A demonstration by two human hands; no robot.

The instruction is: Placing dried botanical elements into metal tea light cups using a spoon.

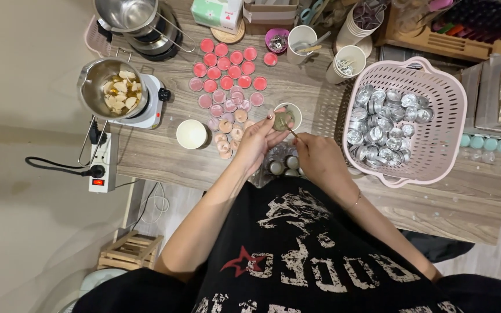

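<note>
Black printed shirt (297,255) lowest in frame; above it left hand (259,139) clamped on a small greenish candle (283,120) over the wooden table (163,156), right hand (317,157) pinching a thin stick (292,133) at it; best kept steady, stick tip centred, cup level

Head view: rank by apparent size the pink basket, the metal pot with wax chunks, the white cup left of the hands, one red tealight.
1. Pink basket, clearly largest.
2. Metal pot with wax chunks.
3. White cup.
4. Red tealight, smallest.
All stand on the same table, so nearness to the camera barely skews this.
</note>
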